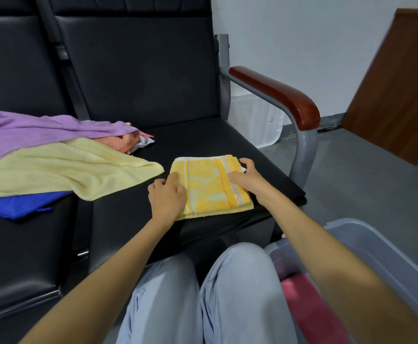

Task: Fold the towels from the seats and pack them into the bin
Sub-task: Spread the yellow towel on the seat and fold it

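Left hand (167, 194) and right hand (246, 176) laid flat and unclenched on the folded yellow towel (210, 187), grasping nothing, one on each side edge. Towel set on the right seat (203, 142), near its front edge. Risk judged: layers springing open or sliding off the slick front if lifted by one side only. Unfolded pile (54, 157) just beside on the left; armrest (277, 95) bounding the right. Bin (366, 244) low beside the right knee, red towel (309, 306) already inside, path to it open.
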Motion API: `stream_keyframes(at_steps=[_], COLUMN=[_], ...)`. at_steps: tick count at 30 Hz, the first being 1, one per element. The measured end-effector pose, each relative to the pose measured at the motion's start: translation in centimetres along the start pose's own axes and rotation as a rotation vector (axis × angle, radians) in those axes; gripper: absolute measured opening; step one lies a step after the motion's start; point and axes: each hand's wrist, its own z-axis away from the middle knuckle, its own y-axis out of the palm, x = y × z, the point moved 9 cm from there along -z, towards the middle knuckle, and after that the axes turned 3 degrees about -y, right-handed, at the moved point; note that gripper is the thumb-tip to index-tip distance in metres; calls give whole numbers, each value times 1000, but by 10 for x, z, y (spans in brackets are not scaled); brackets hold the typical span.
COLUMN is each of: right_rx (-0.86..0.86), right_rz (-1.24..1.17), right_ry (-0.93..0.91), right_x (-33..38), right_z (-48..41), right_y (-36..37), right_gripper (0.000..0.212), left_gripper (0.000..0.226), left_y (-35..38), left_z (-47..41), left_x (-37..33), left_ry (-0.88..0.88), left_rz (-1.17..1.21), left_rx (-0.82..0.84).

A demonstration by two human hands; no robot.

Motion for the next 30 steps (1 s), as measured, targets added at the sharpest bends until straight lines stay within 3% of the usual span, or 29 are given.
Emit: stream_keyframes(at_steps=[3, 7, 16, 23, 27, 30], right_rx=[122, 197, -226, -560, -678, -688], right_rz=[-91, -187, -479, -606, -388, -165], right_ry=[29, 33, -5, 116, 275, 389], right_x=[2, -14, -113, -220, -291, -333], right_z=[11, 31, 126, 215, 229, 219], right_y=[5, -11, -137, -199, -198, -182], right_gripper=[52, 19, 32, 39, 39, 44], left_gripper=[45, 41, 24, 26, 35, 42], left_y=[0, -1, 83, 204, 245, 262], left_z=[5, 17, 85, 160, 191, 193], left_x=[-10, -33, -151, -175, -148, -112], left_ry=[16, 98, 332, 381, 520, 514], left_rz=[216, 308, 374, 113, -359, -613], left_rx=[79, 149, 463, 735, 747, 762])
